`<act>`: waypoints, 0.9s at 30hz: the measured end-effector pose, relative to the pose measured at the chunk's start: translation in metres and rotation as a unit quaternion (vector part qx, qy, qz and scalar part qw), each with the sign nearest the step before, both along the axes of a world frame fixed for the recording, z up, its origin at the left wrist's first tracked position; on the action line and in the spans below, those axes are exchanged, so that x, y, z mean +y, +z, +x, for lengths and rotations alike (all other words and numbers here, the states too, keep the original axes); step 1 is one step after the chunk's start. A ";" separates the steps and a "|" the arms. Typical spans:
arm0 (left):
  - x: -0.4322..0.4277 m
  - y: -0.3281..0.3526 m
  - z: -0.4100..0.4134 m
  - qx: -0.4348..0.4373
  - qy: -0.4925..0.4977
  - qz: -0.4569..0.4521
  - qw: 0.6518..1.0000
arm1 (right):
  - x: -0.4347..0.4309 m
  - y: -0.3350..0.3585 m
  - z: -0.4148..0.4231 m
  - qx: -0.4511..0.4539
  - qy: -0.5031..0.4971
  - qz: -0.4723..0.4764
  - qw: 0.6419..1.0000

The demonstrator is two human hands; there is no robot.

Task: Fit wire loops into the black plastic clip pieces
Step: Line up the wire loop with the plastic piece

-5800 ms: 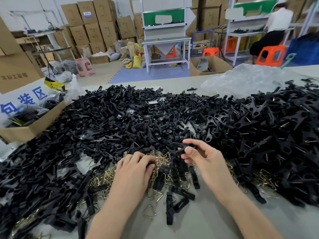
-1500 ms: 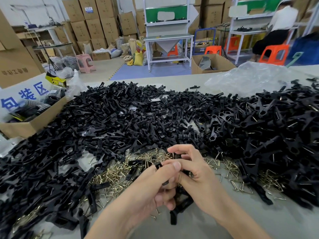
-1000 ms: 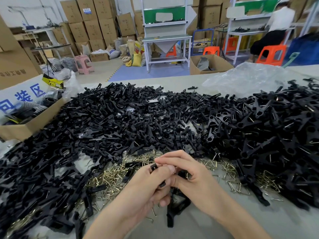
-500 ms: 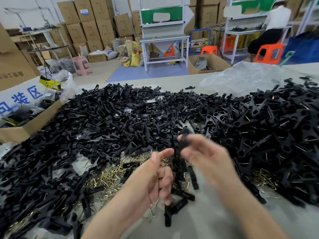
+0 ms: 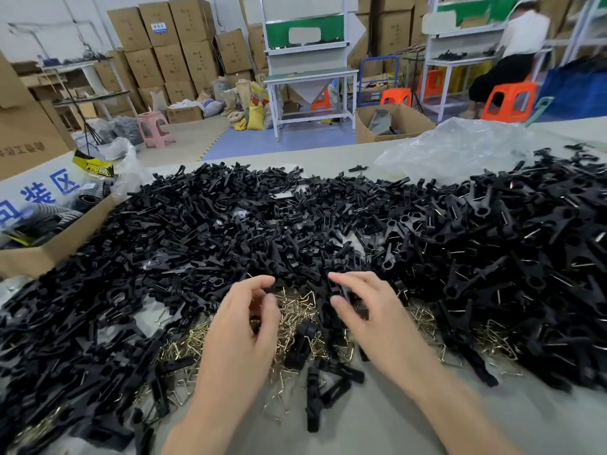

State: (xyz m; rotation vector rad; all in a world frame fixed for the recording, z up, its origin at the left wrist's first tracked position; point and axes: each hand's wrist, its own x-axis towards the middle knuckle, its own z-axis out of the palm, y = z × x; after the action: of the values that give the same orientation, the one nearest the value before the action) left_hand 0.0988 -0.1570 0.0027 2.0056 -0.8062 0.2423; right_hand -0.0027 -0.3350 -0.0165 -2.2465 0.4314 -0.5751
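Two hands, left point(image 5: 239, 326) and right point(image 5: 371, 310), hover with fingers curled loosely apart, nothing held. Loops point(image 5: 297, 311) lie on the counter point(image 5: 377, 431) right under them, clips point(image 5: 295, 231) heaped behind. Best to pinch one loop, not a tangle

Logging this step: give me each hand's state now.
Left hand: open, fingers curled, holding nothing visible.
Right hand: open, fingers spread over the black plastic clip pieces, empty.
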 end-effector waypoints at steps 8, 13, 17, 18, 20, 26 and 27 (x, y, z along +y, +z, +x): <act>-0.045 0.014 0.049 -0.078 -0.046 0.315 0.945 | -0.001 -0.009 0.003 0.022 0.001 -0.077 0.997; -0.088 0.019 0.069 -0.092 -0.073 0.512 0.851 | -0.002 -0.007 0.002 0.013 0.009 -0.038 0.999; -0.095 0.019 0.072 -0.181 -0.031 0.483 0.856 | -0.003 -0.004 0.000 -0.001 0.014 0.013 1.000; -0.091 0.016 0.068 -0.214 -0.021 0.468 0.857 | -0.003 -0.003 0.000 -0.010 0.013 0.028 0.999; -0.079 0.008 0.064 -0.237 -0.019 0.431 0.870 | -0.002 -0.001 -0.001 -0.030 0.005 0.058 0.998; -0.048 0.026 0.067 -0.043 -0.027 0.281 0.958 | 0.000 0.009 0.000 -0.126 -0.014 0.205 0.971; -0.043 0.031 0.065 -0.010 -0.025 0.242 0.970 | 0.000 0.011 -0.001 -0.136 -0.013 0.225 0.965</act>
State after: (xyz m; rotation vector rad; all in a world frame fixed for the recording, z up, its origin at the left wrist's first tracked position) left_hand 0.1639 -0.2000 0.0335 2.4348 -0.9982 0.0345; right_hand -0.0037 -0.3353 -0.0056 -1.7043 0.4037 -0.7089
